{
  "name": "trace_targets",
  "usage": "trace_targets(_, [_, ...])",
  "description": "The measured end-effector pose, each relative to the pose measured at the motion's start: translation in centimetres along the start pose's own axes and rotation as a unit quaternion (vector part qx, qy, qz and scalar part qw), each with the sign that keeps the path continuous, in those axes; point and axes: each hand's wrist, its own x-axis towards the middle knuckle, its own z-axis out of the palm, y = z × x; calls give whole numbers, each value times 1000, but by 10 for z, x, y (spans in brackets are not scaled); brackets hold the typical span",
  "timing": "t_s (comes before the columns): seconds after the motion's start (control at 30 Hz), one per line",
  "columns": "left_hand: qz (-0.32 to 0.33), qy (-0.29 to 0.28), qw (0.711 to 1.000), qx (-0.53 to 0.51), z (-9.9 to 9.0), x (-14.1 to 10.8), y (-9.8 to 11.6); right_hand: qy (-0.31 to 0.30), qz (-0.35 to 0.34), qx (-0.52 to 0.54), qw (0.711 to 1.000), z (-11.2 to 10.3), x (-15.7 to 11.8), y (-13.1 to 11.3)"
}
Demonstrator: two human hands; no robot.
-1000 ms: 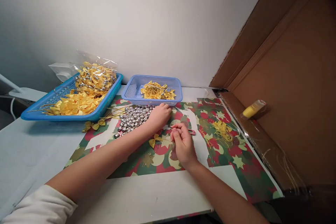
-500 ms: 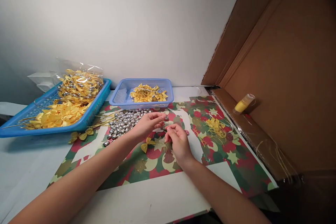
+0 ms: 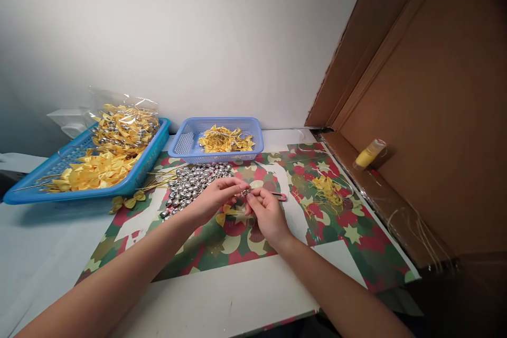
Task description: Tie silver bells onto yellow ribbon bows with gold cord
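My left hand (image 3: 225,195) pinches a small shiny silver bead (image 3: 246,191) between thumb and fingertips. My right hand (image 3: 269,216) is closed just beside it, its fingertips meeting the bead and pinching a thin yellow cord that is mostly hidden. Below the hands, a yellow ribbon bow (image 3: 225,214) lies on the patterned sheet, its cord running towards my right hand. Left of my left hand spreads a pile of silver beads (image 3: 190,185). A small pink tool (image 3: 280,197) shows behind my right hand.
A blue basket (image 3: 158,150) at left holds yellow bows and a clear bag (image 3: 124,127) of beaded bows. A second basket (image 3: 216,158) stands at the back. Yellow cord scraps (image 3: 328,193) lie right. A yellow thread spool (image 3: 369,155) sits on the cardboard ledge (image 3: 380,206).
My left hand has come down, bringing the bead against my right fingertips. The bow's cord has shifted slightly, and more of the pink tool shows.
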Motion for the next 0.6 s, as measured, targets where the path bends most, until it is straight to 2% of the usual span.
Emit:
trace_targets(0.1, [24,-3,999,31,-1,-4,6,-26,9,-21,999,0,-1,2])
trace_targets(0.2, [136,6,983,124,1,-7,13,-40,-3,-58,998,0,-2,-3])
trace_targets(0.27, [213,21,959,188,3,-10,17,-24,-38,-103,994,-2,-4,-8])
trace_targets(0.33, [252,36,942,219,6,-13,20,2,-88,-142,986,-5,-5,-14])
trace_targets(0.47, [290,56,922,251,10,-19,22,1,-159,-159,974,-8,-5,-19])
trace_targets(0.6, [294,58,919,257,12,-25,23,-21,-171,-161,972,-7,-5,-20])
